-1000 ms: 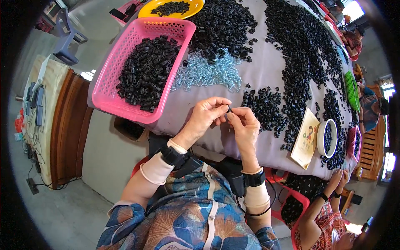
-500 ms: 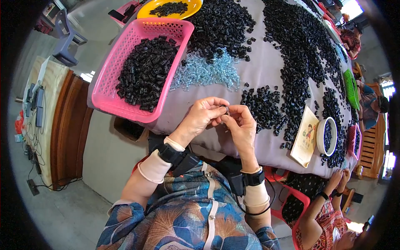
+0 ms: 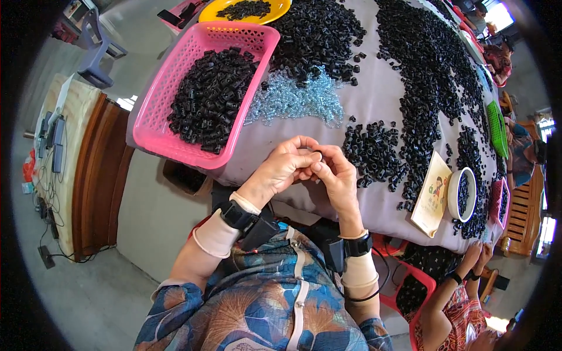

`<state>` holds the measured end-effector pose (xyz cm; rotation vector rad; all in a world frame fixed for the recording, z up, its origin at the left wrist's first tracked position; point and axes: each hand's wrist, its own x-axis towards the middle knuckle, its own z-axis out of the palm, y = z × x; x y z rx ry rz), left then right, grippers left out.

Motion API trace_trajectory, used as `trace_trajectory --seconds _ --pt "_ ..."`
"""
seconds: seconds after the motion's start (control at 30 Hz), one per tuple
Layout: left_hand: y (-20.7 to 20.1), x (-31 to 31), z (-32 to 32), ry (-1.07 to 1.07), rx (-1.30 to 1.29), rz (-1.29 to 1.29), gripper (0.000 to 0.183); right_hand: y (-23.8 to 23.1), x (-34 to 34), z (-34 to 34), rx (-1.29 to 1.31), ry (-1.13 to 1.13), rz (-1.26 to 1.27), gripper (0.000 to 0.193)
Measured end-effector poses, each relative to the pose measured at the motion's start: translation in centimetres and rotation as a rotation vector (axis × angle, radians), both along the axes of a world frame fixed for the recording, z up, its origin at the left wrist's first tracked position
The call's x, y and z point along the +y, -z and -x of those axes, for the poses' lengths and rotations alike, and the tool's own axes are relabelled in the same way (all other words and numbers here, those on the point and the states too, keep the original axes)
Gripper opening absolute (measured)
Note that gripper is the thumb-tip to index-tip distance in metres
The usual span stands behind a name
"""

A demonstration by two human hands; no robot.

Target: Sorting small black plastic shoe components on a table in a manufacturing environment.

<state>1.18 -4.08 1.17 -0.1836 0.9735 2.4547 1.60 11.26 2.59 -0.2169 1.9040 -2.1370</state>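
Observation:
Both my hands meet over the near edge of the cloth-covered table (image 3: 374, 88), fingertips pressed together. Between the thumb and fingers of my left hand (image 3: 285, 167) a small black plastic part (image 3: 318, 155) is just visible, mostly covered by the fingers. My right hand (image 3: 338, 175) pinches at the same spot, its thumb against the part. A pile of small clear bluish springs (image 3: 295, 99) lies just beyond my hands. To its left stands a pink basket (image 3: 143, 126) full of black plastic parts (image 3: 208, 99). Another heap of small black parts (image 3: 374, 152) lies to the right.
A yellow dish (image 3: 278, 13) with small dark pieces stands far left. On the right are a booklet (image 3: 432, 196), a white bowl (image 3: 452, 196), a green basket (image 3: 497, 131) and a smaller pink basket (image 3: 497, 217). A co-worker's hands (image 3: 477, 254) are at the lower right.
The view has shifted slightly, so the table things sit a little further right. My fingers have closed in a bit around the small part; both hands stay together.

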Motion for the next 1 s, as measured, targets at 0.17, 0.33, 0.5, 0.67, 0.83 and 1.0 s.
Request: trace_trajectory --seconds 0.17,0.33,0.5,0.67,0.83,1.0 --pt "0.1 -0.1 -0.3 -0.006 -0.044 -0.081 0.022 0.4 0.2 -0.1 -0.002 -0.013 0.065 0.028" --pt "0.2 0.0 -0.5 -0.014 -0.003 -0.066 0.022 0.7 0.1 -0.2 0.053 -0.010 0.074 0.029" --pt "0.3 0.1 -0.5 -0.021 -0.001 -0.018 0.025 0.4 0.1 -0.3 0.031 -0.016 0.058 0.029" --pt "-0.1 0.4 -0.4 -0.018 0.020 0.004 0.026 0.5 -0.1 -0.3 0.103 0.008 0.013 0.022" --pt "-0.1 0.4 -0.3 -0.005 0.072 -0.016 0.025 0.0 -0.4 -0.2 0.127 0.032 0.042 0.016" --pt "-0.9 0.4 -1.0 -0.108 0.041 0.104 0.026 0.2 -0.7 -0.4 0.056 -0.009 0.102 0.027"
